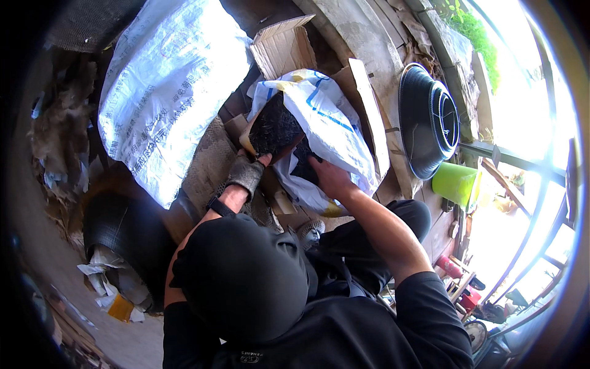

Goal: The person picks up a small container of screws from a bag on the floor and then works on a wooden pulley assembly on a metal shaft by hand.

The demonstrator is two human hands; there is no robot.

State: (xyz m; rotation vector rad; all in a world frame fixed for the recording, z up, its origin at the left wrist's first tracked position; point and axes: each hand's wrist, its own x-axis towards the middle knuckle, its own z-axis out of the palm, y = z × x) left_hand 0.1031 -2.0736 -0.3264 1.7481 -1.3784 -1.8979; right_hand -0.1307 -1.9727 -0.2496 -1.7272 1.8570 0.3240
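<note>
A brown-sided box (246, 136) filled with dark, stringy black material (275, 125) tilts at the mouth of a white plastic sack (332, 114). My left hand (247, 173), in a grey fingerless glove with a dark band at the wrist, is closed on the box's near edge. My bare right hand (332, 179) reaches into the sack's opening beside more black material. Its fingertips are hidden there. Around the sack stands an open cardboard carton (284, 48) with its flaps spread.
A large white printed sack (175, 92) lies at the far left. Stacked black basins (425, 120) and a lime-green bucket (456, 186) stand at the right. A black round container (126, 230) with scraps sits at the left. Red items and a wheel lie at the lower right.
</note>
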